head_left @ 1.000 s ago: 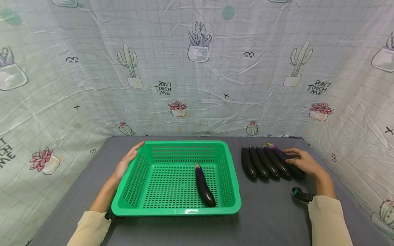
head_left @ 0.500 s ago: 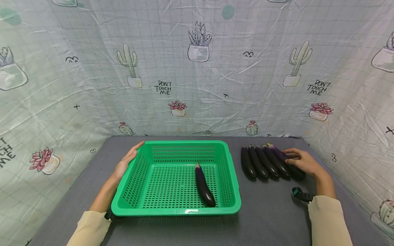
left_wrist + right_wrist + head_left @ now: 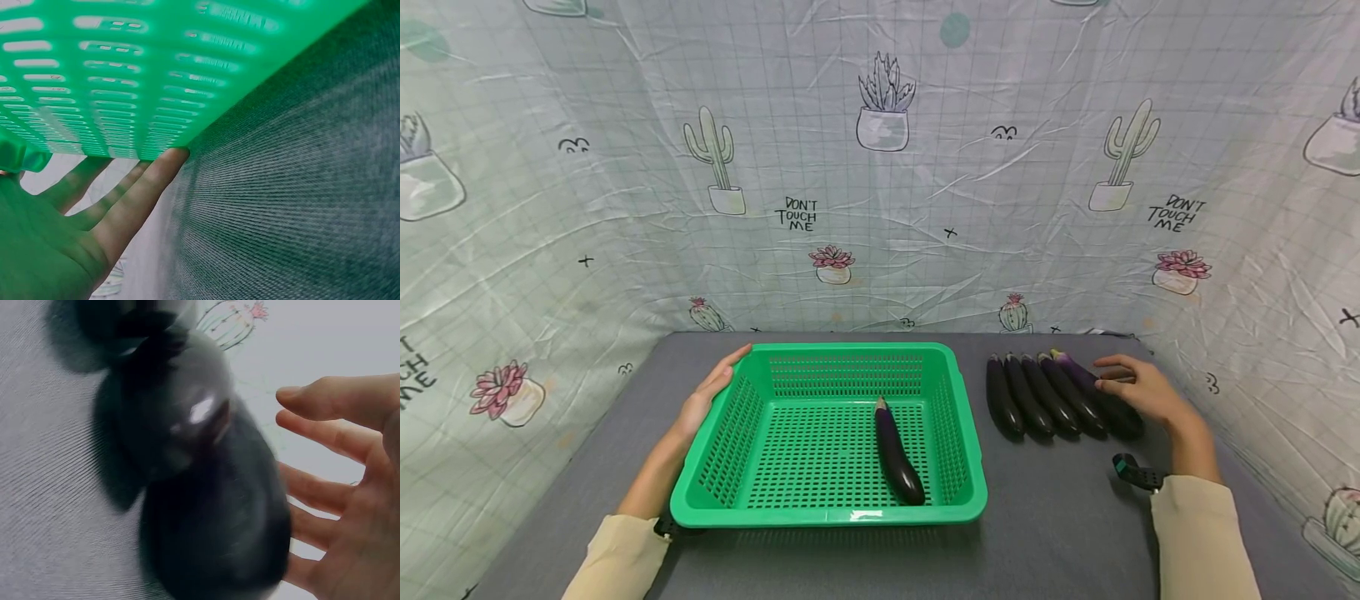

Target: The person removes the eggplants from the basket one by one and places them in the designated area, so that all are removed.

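A green plastic basket [image 3: 827, 517] stands on the grey cloth, with one dark purple eggplant [image 3: 897, 458] lying inside toward its right. My left hand [image 3: 703, 400] rests along the basket's left side. In the left wrist view its straight fingers [image 3: 140, 194] touch the perforated outer wall. On the right, several eggplants lie side by side in a row. My right hand [image 3: 1142, 392] hovers over the outermost eggplant [image 3: 1116, 412], thumb and fingers spread apart. The right wrist view shows the rounded end of that eggplant [image 3: 215, 531] with the loosely bent fingers beside it.
Grey cloth [image 3: 1045, 517] covers the table. A pale curtain [image 3: 955, 275] printed with cacti hangs behind and along both sides. The other eggplants [image 3: 1003, 400] lie between the basket and the right hand.
My right hand has lifted slightly off the outermost eggplant and its fingers have parted from it. The left hand and the basket have stayed in place.
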Motion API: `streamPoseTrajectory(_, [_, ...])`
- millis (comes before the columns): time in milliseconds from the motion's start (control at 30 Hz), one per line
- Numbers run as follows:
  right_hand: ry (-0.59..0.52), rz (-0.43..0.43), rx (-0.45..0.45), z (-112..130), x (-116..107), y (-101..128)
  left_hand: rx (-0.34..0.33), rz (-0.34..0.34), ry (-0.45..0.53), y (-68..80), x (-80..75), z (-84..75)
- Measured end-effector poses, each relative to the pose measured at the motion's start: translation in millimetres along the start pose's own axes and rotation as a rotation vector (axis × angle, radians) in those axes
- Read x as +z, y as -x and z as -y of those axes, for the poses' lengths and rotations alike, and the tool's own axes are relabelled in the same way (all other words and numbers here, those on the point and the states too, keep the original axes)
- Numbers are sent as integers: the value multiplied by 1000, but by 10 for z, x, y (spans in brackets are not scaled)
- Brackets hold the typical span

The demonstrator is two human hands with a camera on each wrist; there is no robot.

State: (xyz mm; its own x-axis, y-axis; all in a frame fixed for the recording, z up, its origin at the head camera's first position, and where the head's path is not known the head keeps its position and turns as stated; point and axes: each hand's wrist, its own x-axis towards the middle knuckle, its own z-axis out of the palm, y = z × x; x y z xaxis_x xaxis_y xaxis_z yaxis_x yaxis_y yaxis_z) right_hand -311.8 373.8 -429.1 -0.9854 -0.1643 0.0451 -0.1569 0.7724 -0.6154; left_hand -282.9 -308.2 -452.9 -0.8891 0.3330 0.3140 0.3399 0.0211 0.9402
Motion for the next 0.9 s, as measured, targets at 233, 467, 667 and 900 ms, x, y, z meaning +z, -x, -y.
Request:
streamPoseTrajectory(233, [-2, -57, -34, 196, -102, 38, -7, 1, -19, 7, -10, 1])
streamPoseTrajectory(467, [-85, -126, -138, 398, -187, 55, -24, 3, 1, 19, -20, -9])
streamPoseTrajectory(667, [-130, -159, -179, 521, -219, 83, -24, 3, 25, 19, -1, -17])
streamPoseTrajectory(900, [-134, -148, -194, 692, -224, 111, -11, 1, -7, 8, 7, -18])
